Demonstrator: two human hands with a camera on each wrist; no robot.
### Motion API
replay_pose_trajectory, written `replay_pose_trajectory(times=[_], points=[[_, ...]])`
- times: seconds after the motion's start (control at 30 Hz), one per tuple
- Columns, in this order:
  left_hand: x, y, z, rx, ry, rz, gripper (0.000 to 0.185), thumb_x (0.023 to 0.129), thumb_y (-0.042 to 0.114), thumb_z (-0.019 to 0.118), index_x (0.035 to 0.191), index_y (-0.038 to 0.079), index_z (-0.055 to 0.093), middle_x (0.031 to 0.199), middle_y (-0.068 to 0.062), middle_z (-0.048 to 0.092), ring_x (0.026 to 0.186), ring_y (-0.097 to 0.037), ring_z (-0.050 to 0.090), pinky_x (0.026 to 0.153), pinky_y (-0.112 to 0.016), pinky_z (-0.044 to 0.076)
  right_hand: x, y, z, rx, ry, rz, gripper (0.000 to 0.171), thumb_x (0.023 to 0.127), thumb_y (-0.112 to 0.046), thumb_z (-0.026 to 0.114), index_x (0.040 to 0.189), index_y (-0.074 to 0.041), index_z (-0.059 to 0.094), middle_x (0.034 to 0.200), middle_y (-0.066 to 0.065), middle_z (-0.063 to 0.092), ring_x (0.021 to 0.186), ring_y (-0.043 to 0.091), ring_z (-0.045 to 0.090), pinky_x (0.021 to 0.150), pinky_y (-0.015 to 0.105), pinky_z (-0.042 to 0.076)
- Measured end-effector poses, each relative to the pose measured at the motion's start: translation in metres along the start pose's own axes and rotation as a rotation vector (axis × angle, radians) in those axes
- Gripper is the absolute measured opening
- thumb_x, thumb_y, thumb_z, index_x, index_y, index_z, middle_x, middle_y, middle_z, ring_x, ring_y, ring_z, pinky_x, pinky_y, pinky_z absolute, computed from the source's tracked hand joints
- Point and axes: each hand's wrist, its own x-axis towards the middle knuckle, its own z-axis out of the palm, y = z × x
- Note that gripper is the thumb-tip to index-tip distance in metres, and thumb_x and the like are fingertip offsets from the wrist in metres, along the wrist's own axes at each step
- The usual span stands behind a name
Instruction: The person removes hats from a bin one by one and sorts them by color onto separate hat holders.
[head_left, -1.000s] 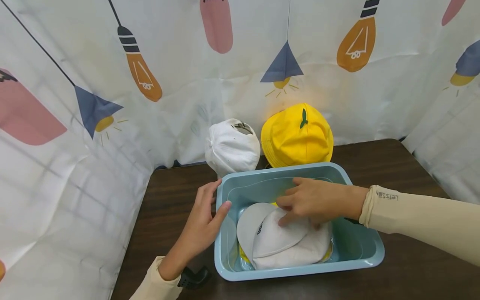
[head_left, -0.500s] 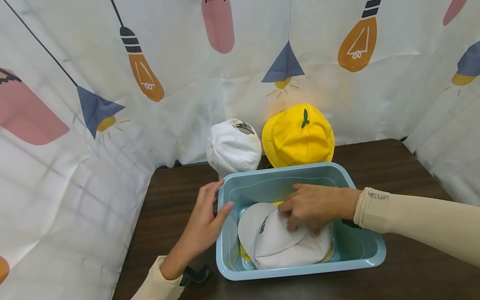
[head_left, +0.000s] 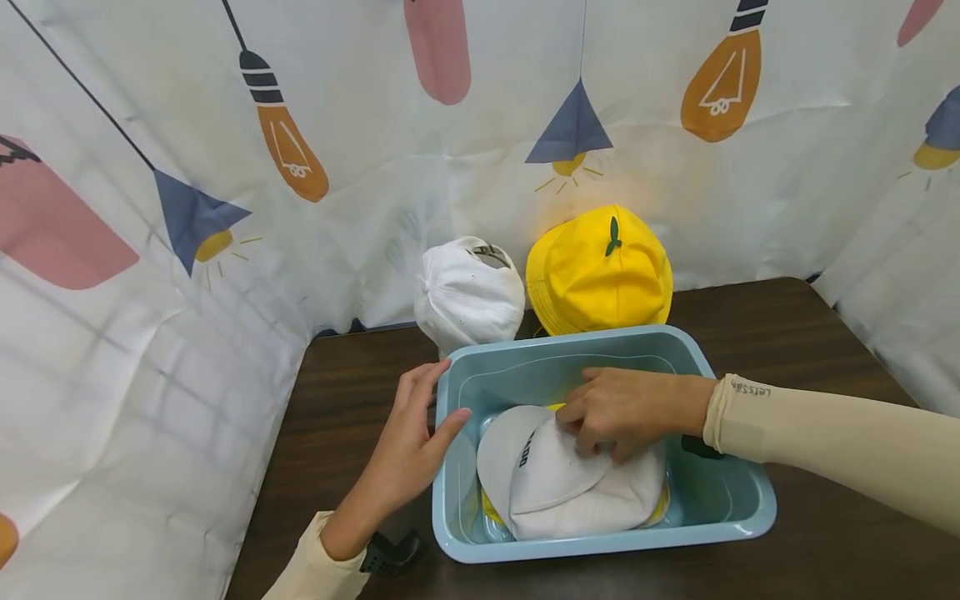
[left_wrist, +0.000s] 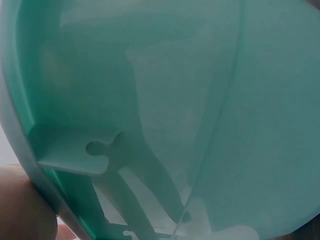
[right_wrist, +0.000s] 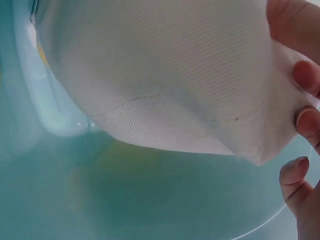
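A light blue basin (head_left: 570, 338) stands on the dark table. In it lies a white cap (head_left: 570, 496) on top of something yellow (head_left: 488, 508). My right hand (head_left: 618, 410) reaches into the basin, and its curled fingers pinch the crown of that cap. The right wrist view shows the cap's fabric (right_wrist: 165, 75) bunched against my fingers (right_wrist: 306, 122), over the basin floor (right_wrist: 125, 200). My left hand (head_left: 411, 440) holds the basin's left rim, thumb inside and fingers on the outer wall. The left wrist view is filled by the basin wall (left_wrist: 200, 100).
Behind the basin a second white cap (head_left: 467, 296) and a yellow bucket hat (head_left: 600, 271) lean against a white curtain printed with lamps. The curtain closes in the left, back and right sides. Bare table (head_left: 337, 392) shows to the left and right.
My right hand's fingers have curled from lying on the cap to pinching its crown. The left hand has stayed on the rim.
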Motion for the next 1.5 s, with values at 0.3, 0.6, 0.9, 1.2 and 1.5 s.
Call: replay_pose_trajectory(times=[0.3,0.6,0.9,1.2,1.5], points=[[0.001,0.001,0.0,0.012,0.006,0.002,0.065,0.101,0.028,0.066,0.156,0.011,0.037,0.15,-0.014,0.036,0.12,-0.034,0.06,0.088,-0.043,0.061,0.001,0.002,0.001,-0.028,0.026,-0.032,0.025,0.07,-0.041,0.093,0.089,-0.034,0.077,0.093,-0.013,0.059,0.085,0.005,0.055,0.066,0.025,0.025],[0.001,0.002,0.0,0.013,0.001,-0.007,0.065,0.101,0.028,0.066,0.156,0.012,0.037,0.15,-0.014,0.035,0.12,-0.033,0.06,0.091,-0.046,0.06,0.001,0.002,0.005,-0.048,0.071,-0.03,0.014,0.071,-0.027,0.09,0.076,-0.031,0.077,0.088,-0.013,0.057,0.084,0.007,0.053,0.064,0.024,0.024],[0.001,0.002,-0.001,0.01,0.003,-0.014,0.065,0.101,0.028,0.067,0.156,0.012,0.037,0.15,-0.014,0.035,0.123,-0.034,0.059,0.092,-0.047,0.06,0.0,0.003,-0.002,0.134,-0.01,0.131,0.023,0.071,-0.026,0.09,0.067,-0.028,0.068,0.083,-0.014,0.048,0.086,0.005,0.047,0.067,0.023,0.029],[0.001,0.003,-0.002,0.014,0.013,-0.002,0.065,0.1,0.029,0.067,0.156,0.012,0.038,0.15,-0.014,0.036,0.122,-0.034,0.059,0.09,-0.045,0.061,-0.005,0.002,-0.013,0.217,-0.014,0.2,0.021,0.073,-0.026,0.09,0.073,-0.03,0.069,0.087,-0.016,0.05,0.09,0.004,0.048,0.072,0.024,0.036],[-0.001,0.003,0.0,0.015,0.014,-0.004,0.063,0.1,0.028,0.067,0.155,0.01,0.04,0.15,-0.014,0.036,0.121,-0.033,0.06,0.09,-0.044,0.061,-0.013,-0.003,-0.034,0.268,0.015,0.24,0.021,0.072,-0.027,0.088,0.077,-0.03,0.067,0.096,-0.016,0.051,0.094,0.003,0.047,0.075,0.025,0.038]])
